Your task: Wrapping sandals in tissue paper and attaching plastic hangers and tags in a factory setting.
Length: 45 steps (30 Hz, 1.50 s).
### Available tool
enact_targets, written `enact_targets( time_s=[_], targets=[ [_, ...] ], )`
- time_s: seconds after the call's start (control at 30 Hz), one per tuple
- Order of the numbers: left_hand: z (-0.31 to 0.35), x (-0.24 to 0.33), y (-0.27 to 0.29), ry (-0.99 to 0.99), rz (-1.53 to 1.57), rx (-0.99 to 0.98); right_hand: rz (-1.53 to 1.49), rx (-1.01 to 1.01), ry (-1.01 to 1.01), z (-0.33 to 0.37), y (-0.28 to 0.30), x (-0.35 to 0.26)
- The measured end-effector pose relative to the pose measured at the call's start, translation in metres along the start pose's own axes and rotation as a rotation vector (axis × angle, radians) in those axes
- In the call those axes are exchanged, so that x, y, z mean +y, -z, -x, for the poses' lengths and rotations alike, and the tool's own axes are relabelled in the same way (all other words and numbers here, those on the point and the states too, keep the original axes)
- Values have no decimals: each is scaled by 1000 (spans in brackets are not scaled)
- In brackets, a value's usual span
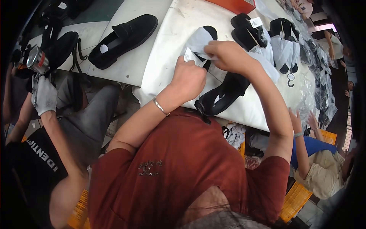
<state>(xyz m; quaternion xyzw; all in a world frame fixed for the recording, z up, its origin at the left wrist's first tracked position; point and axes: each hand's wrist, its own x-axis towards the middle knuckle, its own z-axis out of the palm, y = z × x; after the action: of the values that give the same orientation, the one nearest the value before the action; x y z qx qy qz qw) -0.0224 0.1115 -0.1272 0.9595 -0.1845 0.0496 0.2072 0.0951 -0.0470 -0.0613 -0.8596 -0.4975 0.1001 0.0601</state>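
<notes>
On the white table in front of me lies a black shoe (210, 32) partly wrapped in white tissue paper (200, 40). My right hand (230, 56) is closed, with its fingertips pinching the paper's edge. Beside it my left hand (188, 81) is curled into a fist, and a small white tag (188, 55) sticks out at its thumb tip. What else may be inside that fist is hidden. Just right of my left hand rests a second black shoe (223, 95), with a black hanger piece (200, 108) at its near end.
At right lie a pair of black shoes (248, 34) and a paper-wrapped pair (284, 45) with a hook. Plastic-bagged shoes (324, 84) pile beyond. A black loafer (126, 38) lies at left. A co-worker's gloved hand (46, 95) holds a spray gun (38, 61). An orange box (238, 5) stands far off.
</notes>
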Motion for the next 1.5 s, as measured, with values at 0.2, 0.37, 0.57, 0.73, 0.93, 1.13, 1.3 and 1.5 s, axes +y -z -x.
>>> enact_targets(
  time_s=[0.2,0.37,0.57,0.73,0.93,1.13,1.3,1.5],
  targets=[
    [21,-20,36,-29,318,203,-366,-21,-379,80,28,74],
    [31,-36,45,-371,341,55,-1125,973,-684,60,32,194],
    [16,-30,46,-354,155,94,-1220,1577,-638,98,131,252],
    [-2,-17,17,-336,65,13,-879,1922,-479,244,169,224],
    [23,-1,49,-490,-28,-305,311,1584,-1207,459,22,204],
    [16,29,36,-508,-79,-452,488,1083,-1553,490,-145,174],
    [-1,25,16,-566,-44,-381,261,1199,-1616,459,-219,162],
    [-15,-4,63,-436,31,-230,133,1361,-1448,482,-230,163]
  ],
)
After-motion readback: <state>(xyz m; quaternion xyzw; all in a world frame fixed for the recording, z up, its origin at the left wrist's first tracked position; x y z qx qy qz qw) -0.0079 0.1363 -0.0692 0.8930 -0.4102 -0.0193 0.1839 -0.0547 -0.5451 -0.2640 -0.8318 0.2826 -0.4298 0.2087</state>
